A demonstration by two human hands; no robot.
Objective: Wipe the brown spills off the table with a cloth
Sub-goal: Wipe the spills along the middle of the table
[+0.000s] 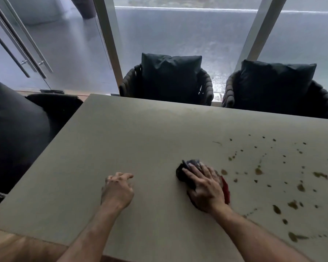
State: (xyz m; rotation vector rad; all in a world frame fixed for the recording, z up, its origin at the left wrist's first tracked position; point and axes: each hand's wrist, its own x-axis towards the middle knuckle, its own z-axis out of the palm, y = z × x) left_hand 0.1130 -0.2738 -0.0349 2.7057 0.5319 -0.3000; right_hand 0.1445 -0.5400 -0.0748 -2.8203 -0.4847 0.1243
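Two hands on the table (140, 140) right now, and yours are doing different jobs. Your right hand (206, 188) is spread flat, fingers (192, 170) fanned out, pressing down on a bunched-up dark cloth (186, 172) with a bit of red fabric poking out on the right side. It isn't really gripping it, more palming it against the tabletop. The cloth sits near the front middle of the table, just left of the mess.

Your left hand (117, 189) is empty, fingers loosely curled, resting on the bare tabletop well apart from the cloth.

Now the brown spills (273, 178): they're scattered all over the right part of the table, lots of small dots and a few bigger blotches, running from the far side down toward the near edge. The closest blotch sits just beside your right hand, off the cloth's right edge. Everything left of the cloth looks clean, though there's a faint smeary patch near the far edge.

Across the table you've got two dark chairs (169, 80) with cushions against the glass, plus another dark seat (17, 125) off the left end.
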